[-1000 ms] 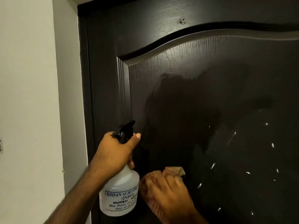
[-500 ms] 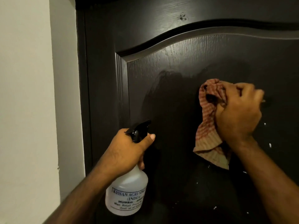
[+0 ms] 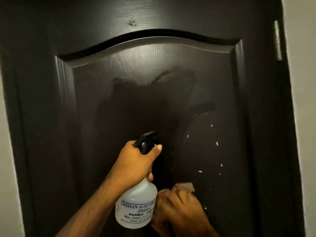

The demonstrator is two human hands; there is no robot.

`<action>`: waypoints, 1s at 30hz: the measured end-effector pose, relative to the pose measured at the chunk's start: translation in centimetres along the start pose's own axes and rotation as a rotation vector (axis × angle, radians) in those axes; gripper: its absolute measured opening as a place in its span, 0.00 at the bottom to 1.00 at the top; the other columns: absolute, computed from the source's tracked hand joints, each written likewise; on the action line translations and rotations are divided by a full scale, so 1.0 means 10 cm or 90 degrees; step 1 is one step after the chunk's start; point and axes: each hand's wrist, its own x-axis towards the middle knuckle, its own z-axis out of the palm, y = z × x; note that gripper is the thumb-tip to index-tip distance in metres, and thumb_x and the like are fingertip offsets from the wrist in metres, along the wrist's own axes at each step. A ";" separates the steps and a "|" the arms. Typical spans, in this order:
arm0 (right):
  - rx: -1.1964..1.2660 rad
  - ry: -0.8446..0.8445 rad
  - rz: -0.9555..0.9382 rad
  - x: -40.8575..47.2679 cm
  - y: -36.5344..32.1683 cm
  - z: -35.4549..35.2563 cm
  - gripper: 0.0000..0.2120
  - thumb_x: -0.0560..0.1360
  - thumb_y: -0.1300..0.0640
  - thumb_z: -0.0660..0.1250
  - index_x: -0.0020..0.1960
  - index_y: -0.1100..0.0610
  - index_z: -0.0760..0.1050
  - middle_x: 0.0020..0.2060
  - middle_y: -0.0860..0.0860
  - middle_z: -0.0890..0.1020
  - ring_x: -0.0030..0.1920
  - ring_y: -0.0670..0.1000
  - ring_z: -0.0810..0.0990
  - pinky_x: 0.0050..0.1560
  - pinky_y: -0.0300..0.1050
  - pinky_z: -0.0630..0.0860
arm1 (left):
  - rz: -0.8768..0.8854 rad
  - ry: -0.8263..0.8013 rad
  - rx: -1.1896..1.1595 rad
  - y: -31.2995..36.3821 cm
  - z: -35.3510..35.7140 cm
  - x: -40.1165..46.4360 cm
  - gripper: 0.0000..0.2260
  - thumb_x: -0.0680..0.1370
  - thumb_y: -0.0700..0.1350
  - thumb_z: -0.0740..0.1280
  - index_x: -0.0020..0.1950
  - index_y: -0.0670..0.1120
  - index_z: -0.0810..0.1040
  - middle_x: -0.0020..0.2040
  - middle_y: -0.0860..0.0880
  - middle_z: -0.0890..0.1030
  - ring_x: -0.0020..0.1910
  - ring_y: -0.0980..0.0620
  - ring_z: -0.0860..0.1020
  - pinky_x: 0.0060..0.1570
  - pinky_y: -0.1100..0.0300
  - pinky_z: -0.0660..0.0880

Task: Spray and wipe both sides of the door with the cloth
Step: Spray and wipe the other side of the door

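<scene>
Wiping is the step in hand, on one face of the door (image 3: pixel 171 93). The left hand (image 3: pixel 135 165) grips the neck of the spray bottle (image 3: pixel 136 206), thumb by the black trigger, nozzle toward the panel. Just right, the right hand (image 3: pixel 183 209) presses the bunched cloth (image 3: pixel 185 185) against the lower panel — fingers curled round it. Droplets remain further right — probably the next stroke goes there.

Pale plaster wall (image 3: pixel 304 82) on both sides (dim light), metal hinge (image 3: pixel 277 40) at rt.

dark door (image 3: pixel 89 117), cloth (image 3: pixel 185 186) pressed against it
</scene>
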 end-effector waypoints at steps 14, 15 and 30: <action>-0.025 0.366 0.507 1.64 1.72 -1.15 0.23 0.72 0.60 0.65 0.66 0.47 0.77 0.61 0.53 0.75 0.61 0.59 0.73 0.46 0.50 0.74 | 0.002 -0.025 -0.032 0.20 0.51 0.14 0.09 0.81 0.53 0.71 0.48 0.49 0.83 0.26 0.49 0.80 0.25 0.52 0.82 0.35 0.56 0.83; -0.028 0.345 0.477 1.65 1.65 -1.13 0.23 0.72 0.60 0.65 0.66 0.48 0.77 0.61 0.53 0.75 0.60 0.59 0.73 0.45 0.50 0.74 | 0.007 -0.006 -0.040 0.18 0.49 0.14 0.09 0.81 0.53 0.71 0.48 0.49 0.83 0.26 0.49 0.80 0.25 0.52 0.82 0.34 0.56 0.83; 0.046 0.102 0.149 -0.33 0.68 -0.31 0.14 0.80 0.44 0.68 0.64 0.45 0.81 0.61 0.47 0.79 0.56 0.53 0.75 0.45 0.48 0.82 | 0.023 -0.035 -0.047 0.26 0.69 0.04 0.09 0.82 0.53 0.70 0.49 0.49 0.82 0.26 0.46 0.81 0.26 0.52 0.81 0.33 0.59 0.80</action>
